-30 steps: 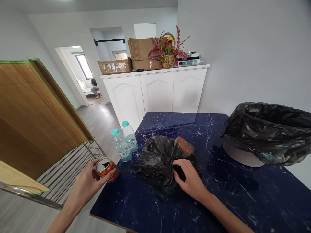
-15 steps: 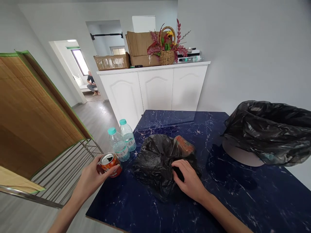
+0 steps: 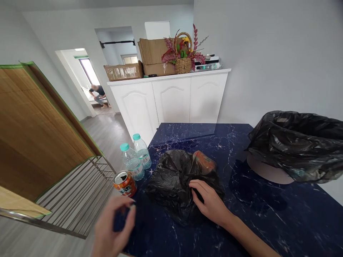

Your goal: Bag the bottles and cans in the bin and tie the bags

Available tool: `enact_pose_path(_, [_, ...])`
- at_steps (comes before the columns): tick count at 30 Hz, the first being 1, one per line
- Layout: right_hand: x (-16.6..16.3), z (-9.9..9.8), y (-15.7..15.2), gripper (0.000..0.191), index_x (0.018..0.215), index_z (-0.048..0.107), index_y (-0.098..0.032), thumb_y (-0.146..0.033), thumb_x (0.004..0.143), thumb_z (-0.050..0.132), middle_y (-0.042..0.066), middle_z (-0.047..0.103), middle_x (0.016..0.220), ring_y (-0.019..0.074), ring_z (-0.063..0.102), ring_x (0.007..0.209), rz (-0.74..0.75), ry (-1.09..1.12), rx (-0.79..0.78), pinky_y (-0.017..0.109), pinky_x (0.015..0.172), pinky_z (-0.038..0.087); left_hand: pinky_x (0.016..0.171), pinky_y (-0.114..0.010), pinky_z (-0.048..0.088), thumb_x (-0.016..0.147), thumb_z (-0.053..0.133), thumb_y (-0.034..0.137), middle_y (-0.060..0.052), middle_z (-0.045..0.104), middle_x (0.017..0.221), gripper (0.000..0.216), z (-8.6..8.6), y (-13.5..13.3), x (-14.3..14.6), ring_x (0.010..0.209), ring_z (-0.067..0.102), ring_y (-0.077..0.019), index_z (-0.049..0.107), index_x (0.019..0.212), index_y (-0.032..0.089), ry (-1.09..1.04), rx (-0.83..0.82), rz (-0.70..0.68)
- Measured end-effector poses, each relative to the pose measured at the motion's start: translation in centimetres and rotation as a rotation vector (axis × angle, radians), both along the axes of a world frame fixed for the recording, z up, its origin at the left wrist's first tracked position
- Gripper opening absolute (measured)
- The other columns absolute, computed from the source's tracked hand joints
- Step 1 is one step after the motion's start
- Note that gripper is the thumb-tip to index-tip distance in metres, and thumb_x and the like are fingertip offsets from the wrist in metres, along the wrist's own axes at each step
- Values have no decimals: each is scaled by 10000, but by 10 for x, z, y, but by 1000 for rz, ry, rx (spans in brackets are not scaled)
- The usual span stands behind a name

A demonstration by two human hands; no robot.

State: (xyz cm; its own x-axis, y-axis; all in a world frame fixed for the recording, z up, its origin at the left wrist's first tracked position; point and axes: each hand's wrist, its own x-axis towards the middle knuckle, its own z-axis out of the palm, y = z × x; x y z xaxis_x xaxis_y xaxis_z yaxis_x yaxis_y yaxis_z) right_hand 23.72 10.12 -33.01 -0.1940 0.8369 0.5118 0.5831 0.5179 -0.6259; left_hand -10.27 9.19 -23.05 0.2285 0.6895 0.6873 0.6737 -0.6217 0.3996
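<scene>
An opened orange soda can [image 3: 125, 185] stands upright at the left edge of the table, beside two clear water bottles [image 3: 135, 167] with turquoise caps. My left hand [image 3: 115, 225], slightly blurred, is just in front of the can, its thumb and fingers apart and holding nothing. In the middle of the table lies a crumpled black plastic bag [image 3: 171, 178]; a reddish-orange item [image 3: 204, 162] shows at its right side. My right hand [image 3: 207, 200] has its fingers closed on the bag's gathered top; the fingertips are partly hidden by the folds.
A bin lined with a black bag [image 3: 289, 142] stands on the right of the dark blue marbled table [image 3: 254, 221]. Left of the table is a metal rack [image 3: 72, 200] with a bamboo mat. Behind, a white cabinet [image 3: 171, 98] carries cardboard boxes and a flower basket. A person sits in the far room.
My left hand has let go of the soda can and moved down toward me. The can stays by the bottles. My right hand remains at the bag.
</scene>
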Motion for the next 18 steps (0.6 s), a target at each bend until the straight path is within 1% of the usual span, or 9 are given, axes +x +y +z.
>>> enact_pose_path(2, [1,-4,0,411,1435,613,-353,-210,1085,454,74,692,1417,311,671,1317,14,-20,-26,544,1081,600,869,-339,598,983,639,161,-40,735,1056,245,5,-9,30,973,711,-225,657,1174,313,148,-140,-308])
enact_pose_path(3, [2,-7,1,434,1457,601,-344,-197,1088,427,73,670,1464,305,653,1355,21,-28,-34,548,1116,585,957,-354,600,989,639,159,-45,757,1127,280,7,-11,44,1082,715,-237,666,1214,325,200,-239,-416])
enact_pose_path(4, [3,-9,1,457,1476,589,-332,-182,1088,400,73,650,1501,298,629,1392,29,-35,-38,553,1150,564,1029,-366,590,1005,626,171,-54,758,1209,306,7,-11,58,1184,700,-245,661,1263,330,226,-333,-495])
enact_pose_path(6, [4,-14,3,495,1517,558,-307,-161,1090,356,79,616,1552,283,570,1462,40,-46,-43,560,1213,511,1132,-381,551,1045,582,209,-65,718,1368,355,3,-5,82,1322,653,-241,617,1376,332,235,-473,-584])
enact_pose_path(7, [5,-16,4,505,1541,536,-296,-163,1094,343,82,601,1571,276,538,1492,39,-53,-47,563,1237,485,1156,-384,538,1063,557,226,-65,695,1420,376,-2,0,91,1349,642,-236,588,1423,333,227,-511,-599])
enact_pose_path(9, [6,-19,5,515,1588,490,-271,-186,1107,325,90,560,1615,273,472,1543,19,-75,-66,575,1272,435,1163,-398,537,1088,526,263,-65,685,1445,396,-16,12,104,1338,657,-233,546,1478,331,214,-542,-586])
enact_pose_path(13, [5,-20,9,539,1658,416,-212,-327,1146,294,102,425,1711,302,327,1614,-83,-141,-182,591,1306,355,1136,-452,556,1122,469,357,-102,703,1405,375,-46,37,115,1317,673,-271,565,1476,280,214,-519,-447])
enact_pose_path(16, [3,-18,11,609,1683,386,-196,-477,1151,291,94,335,1751,319,251,1636,-170,-171,-263,586,1320,313,1057,-448,598,1135,425,408,-115,729,1310,393,-58,48,118,1241,708,-280,571,1469,259,196,-490,-339])
enact_pose_path(18, [4,-18,13,640,1691,373,-197,-521,1145,287,92,277,1771,331,214,1645,-234,-176,-269,593,1322,295,971,-431,623,1138,405,414,-113,743,1204,380,-63,51,120,1154,732,-283,581,1430,245,173,-456,-290])
